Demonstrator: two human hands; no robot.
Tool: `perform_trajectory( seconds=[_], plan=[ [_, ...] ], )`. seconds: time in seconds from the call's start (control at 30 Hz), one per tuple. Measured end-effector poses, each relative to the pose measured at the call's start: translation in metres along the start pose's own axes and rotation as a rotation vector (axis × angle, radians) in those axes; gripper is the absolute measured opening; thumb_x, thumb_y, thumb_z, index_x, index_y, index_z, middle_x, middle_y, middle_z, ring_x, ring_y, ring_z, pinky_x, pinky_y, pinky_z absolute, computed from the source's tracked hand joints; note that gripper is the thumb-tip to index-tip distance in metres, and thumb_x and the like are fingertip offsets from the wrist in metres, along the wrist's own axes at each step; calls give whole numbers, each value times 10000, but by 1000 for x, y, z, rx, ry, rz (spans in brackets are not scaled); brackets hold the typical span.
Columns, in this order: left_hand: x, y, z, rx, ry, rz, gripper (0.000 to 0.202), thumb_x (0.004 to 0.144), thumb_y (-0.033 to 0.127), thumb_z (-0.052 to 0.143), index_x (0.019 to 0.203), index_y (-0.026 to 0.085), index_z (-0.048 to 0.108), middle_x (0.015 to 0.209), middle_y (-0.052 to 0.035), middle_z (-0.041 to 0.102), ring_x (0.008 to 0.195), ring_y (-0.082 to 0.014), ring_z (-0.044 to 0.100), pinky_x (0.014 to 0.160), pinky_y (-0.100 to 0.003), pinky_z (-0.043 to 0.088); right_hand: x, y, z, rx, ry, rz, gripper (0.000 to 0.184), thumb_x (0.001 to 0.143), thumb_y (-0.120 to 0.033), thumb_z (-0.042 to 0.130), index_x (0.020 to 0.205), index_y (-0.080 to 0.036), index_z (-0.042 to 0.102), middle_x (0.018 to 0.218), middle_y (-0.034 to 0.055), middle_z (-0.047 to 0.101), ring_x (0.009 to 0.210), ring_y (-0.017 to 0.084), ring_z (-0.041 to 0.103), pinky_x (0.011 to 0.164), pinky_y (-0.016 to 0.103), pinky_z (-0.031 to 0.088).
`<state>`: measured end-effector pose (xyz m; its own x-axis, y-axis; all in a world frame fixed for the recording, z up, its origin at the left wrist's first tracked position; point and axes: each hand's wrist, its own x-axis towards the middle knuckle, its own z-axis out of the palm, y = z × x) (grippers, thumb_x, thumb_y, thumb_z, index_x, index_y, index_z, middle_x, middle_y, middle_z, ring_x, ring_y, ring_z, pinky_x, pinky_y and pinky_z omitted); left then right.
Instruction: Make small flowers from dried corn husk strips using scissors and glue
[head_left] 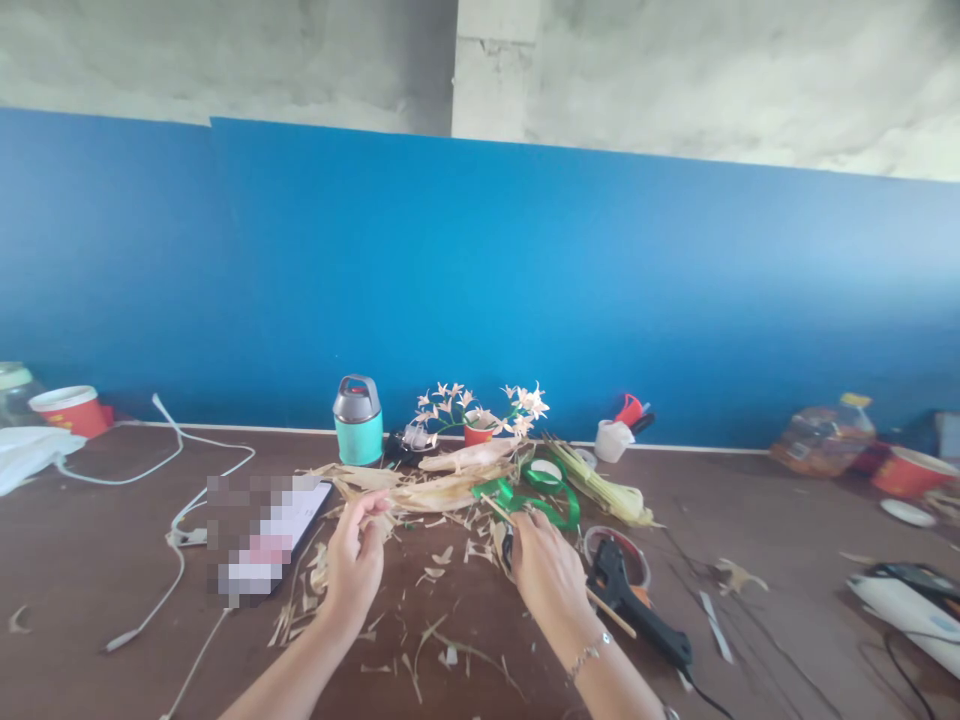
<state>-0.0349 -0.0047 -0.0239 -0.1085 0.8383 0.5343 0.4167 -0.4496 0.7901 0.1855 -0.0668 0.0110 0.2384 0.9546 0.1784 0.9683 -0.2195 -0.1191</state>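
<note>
The right hand [547,560] closes around a thin wooden stick [613,614], which shows beyond the fingers and again past the wrist; the dark thing under those fingers is too blurred to name. The left hand [354,555] is beside the dried husks [450,492], its thumb apart from bent fingers, nothing visible between them. A light, steady grip seems best for the slim stick, with the wrist clear of the glue gun [637,608] just beside it.
</note>
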Motion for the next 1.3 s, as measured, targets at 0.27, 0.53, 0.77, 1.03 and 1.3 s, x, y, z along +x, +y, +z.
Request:
perform_trajectory(
  seconds=[0.27,0.53,0.77,1.03,1.3],
  plan=[
    [-1,-4,1,-9,-34,-3,283,759,170,387,957,164,589,897,-78,665,843,-208,617,767,-342,484,-2,1,-9,-83,-129,77,314,751,-46,404,882,-169,661,1052,121,603,890,215,603,678,273,423],
    [0,-3,1,8,-24,6,257,762,196,408,924,169,606,892,-78,675,825,-216,623,761,-351,484,-8,-8,-15,-6,-29,-4,258,820,-191,401,877,-210,652,966,75,628,794,173,622,628,238,411],
    [-1,-10,4,7,-33,4,237,769,228,427,902,167,612,886,-86,684,819,-227,634,742,-348,495,-3,-3,-9,-13,-79,10,239,816,-186,414,835,-197,652,925,75,629,783,186,626,620,251,403],
    [0,-7,6,26,-74,65,228,781,218,411,865,175,618,857,-77,687,807,-220,639,747,-350,499,-3,-15,7,43,-121,-116,380,756,-37,403,1033,-191,611,1012,108,601,880,196,597,705,259,406],
    [0,-8,6,45,-92,86,229,786,179,398,865,178,614,855,-70,682,807,-209,635,726,-336,508,-9,-20,6,62,-99,-264,291,802,-144,421,978,-238,633,929,63,581,847,180,567,655,238,386]
  ],
)
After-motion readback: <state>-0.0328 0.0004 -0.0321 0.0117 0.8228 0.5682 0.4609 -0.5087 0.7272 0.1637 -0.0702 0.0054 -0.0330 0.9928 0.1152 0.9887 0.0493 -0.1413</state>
